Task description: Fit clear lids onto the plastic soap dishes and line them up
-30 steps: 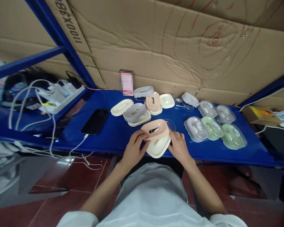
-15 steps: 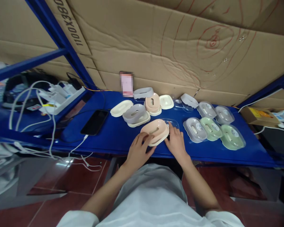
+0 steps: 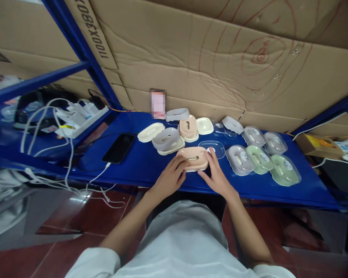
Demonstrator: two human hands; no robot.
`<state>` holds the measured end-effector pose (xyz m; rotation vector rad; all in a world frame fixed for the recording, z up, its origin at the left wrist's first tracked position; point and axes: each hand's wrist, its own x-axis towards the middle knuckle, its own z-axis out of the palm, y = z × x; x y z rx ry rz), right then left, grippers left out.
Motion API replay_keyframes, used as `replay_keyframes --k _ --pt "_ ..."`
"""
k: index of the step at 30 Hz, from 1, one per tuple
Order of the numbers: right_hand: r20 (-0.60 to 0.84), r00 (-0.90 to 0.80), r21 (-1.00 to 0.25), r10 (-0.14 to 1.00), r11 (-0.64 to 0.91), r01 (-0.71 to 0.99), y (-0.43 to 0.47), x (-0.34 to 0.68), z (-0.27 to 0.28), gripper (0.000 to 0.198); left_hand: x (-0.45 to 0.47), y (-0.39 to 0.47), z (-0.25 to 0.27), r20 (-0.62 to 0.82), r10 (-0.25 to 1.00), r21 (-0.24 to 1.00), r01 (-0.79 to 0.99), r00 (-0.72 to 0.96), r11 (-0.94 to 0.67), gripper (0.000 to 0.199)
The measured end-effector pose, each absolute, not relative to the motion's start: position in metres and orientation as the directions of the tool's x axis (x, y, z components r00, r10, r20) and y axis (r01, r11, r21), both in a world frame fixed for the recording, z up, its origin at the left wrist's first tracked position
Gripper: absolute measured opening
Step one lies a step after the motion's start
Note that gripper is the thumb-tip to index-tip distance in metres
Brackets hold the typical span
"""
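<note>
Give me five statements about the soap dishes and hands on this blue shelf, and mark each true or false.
1. Both hands, left hand and right hand, touch the pink soap dish. True.
2. The pink soap dish is lifted high above the blue shelf. False: it sits down on the shelf.
3. A black phone lies left of the dishes. True.
4. The green soap dishes sit at the left end. False: they are on the right.
5. A clear plastic tray lies just behind the pink dish. True.

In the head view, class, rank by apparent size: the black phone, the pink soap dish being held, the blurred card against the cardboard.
1. Black phone
2. Pink soap dish, nearly phone-sized, so unsure
3. Blurred card, farther back
</note>
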<state>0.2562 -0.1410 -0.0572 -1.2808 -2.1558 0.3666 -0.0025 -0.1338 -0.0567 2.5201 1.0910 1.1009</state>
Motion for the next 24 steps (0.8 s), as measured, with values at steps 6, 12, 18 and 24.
replay_keyframes --k 6,12,18,24 --pt "0.358 -0.348 -0.527 0.867 0.495 0.691 -0.138 0.259 -0.067 0.095 -0.01 -0.128 -0.06 0.506 0.696 0.403 0.574 0.51 -0.713 0.027" --pt "0.352 -0.346 -0.408 0.87 0.476 0.779 -0.13 0.26 -0.066 0.098 -0.011 -0.126 -0.063 0.513 0.685 0.379 0.58 0.517 -0.722 0.025" --pt "0.359 -0.517 -0.372 0.777 0.627 0.685 -0.141 0.259 -0.058 0.077 -0.02 -0.135 -0.069 0.465 0.674 0.36 0.573 0.574 -0.737 0.03" --pt "0.306 -0.436 -0.301 0.846 0.521 0.799 -0.139 0.253 -0.062 0.097 -0.046 -0.154 -0.071 0.472 0.71 0.331 0.641 0.523 -0.693 0.025"
